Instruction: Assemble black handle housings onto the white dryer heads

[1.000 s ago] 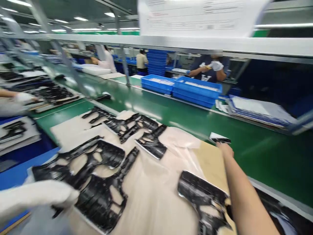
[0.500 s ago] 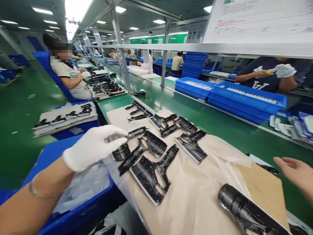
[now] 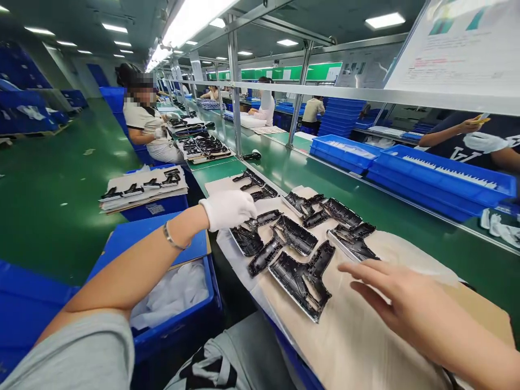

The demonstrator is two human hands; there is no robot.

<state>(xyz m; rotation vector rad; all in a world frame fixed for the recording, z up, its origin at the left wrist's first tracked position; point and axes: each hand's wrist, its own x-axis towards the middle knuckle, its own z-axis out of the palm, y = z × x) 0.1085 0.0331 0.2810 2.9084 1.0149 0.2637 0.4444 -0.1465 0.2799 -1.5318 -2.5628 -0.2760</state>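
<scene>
My left hand (image 3: pixel 229 210), in a white glove, reaches to the far left edge of the paper-covered board. Its fingers are closed at the upper edge of a black plastic half-shell (image 3: pixel 247 241) with a handle; the fingertips are partly hidden. My right hand (image 3: pixel 400 290) is bare and hovers over the tan paper (image 3: pixel 345 330), fingers stretched out, holding nothing. Just beyond its fingertips lies a silver-edged half-shell (image 3: pixel 353 241). Between my hands rest another handled half-shell (image 3: pixel 303 281) and one more (image 3: pixel 294 234), hollow sides up.
A blue bin (image 3: pixel 211 290) with white wrapping stands at my left. Long blue trays (image 3: pixel 442 181) sit across the green bench (image 3: pixel 280 170). A metal rail (image 3: pixel 325 92) crosses above. A co-worker (image 3: pixel 142 122) sits further up the line, another person (image 3: pixel 475 138) opposite.
My right hand has come in from the right edge over the paper. My left hand's fingers have closed at the half-shell. The view has swung left; the lower-right shell is now mostly hidden.
</scene>
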